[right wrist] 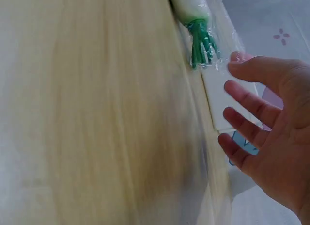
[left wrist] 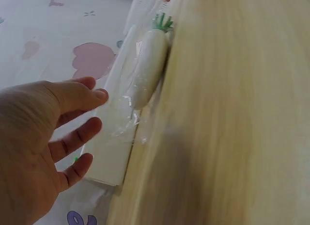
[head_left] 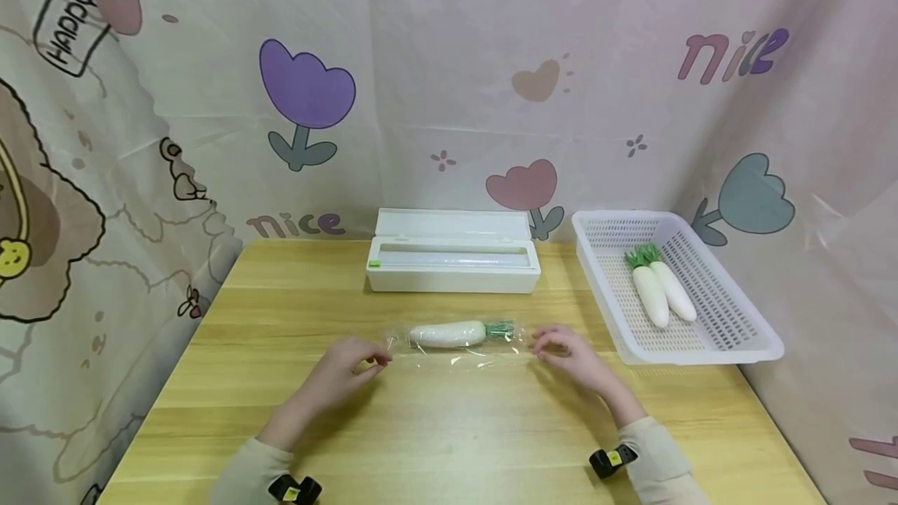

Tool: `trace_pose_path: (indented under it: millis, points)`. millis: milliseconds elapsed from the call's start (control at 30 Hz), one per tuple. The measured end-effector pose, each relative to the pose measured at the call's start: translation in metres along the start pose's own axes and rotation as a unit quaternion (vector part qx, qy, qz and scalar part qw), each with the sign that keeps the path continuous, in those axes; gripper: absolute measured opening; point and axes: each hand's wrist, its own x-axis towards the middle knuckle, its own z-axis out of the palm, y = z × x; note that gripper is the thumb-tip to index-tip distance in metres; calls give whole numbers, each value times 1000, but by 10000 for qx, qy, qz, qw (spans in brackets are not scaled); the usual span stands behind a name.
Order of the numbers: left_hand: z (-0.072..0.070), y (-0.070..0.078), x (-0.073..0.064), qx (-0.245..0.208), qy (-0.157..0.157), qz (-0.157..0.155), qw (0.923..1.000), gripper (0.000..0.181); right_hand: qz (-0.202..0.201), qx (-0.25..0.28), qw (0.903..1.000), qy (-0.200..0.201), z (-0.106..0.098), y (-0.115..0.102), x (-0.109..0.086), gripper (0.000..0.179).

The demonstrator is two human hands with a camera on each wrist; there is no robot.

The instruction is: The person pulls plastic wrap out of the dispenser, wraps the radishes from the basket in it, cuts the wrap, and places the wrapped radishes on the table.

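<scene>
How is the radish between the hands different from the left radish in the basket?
The middle radish is in clear film; the left basket radish looks unwrapped. In the head view, the middle radish's leaves point right; the left basket radish's point upward. Both are white with green leaves.

I'm looking at a makeshift filming corner: a wood-grain table (head_left: 449,435) across the lower frame, a printed cloth (head_left: 435,53) hung as a backdrop behind it. Purple tulip (head_left: 306,92) at upper left, "nice" (head_left: 733,57) at upper right. Down at the bottom, black cameras (head_left: 613,460) on both wrists confirm recording. Mid-right, a basket (head_left: 701,358) of radishes (head_left: 651,298) adds a kitchen touch; I can't tell which building.
</scene>
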Motion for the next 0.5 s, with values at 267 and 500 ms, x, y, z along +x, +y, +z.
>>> trace_pose_path:
  millis: [267, 500]
  points:
    - [-7, 12, 7, 238, -1585, -797, 9839, 23, -123, -480, 9987, -91, -3, -7, 2, 29]
    - [12, 19, 41, 938, -351, -176, 9948, 22, -538, -1592, 9837, 641, 4, -33, 27, 25]
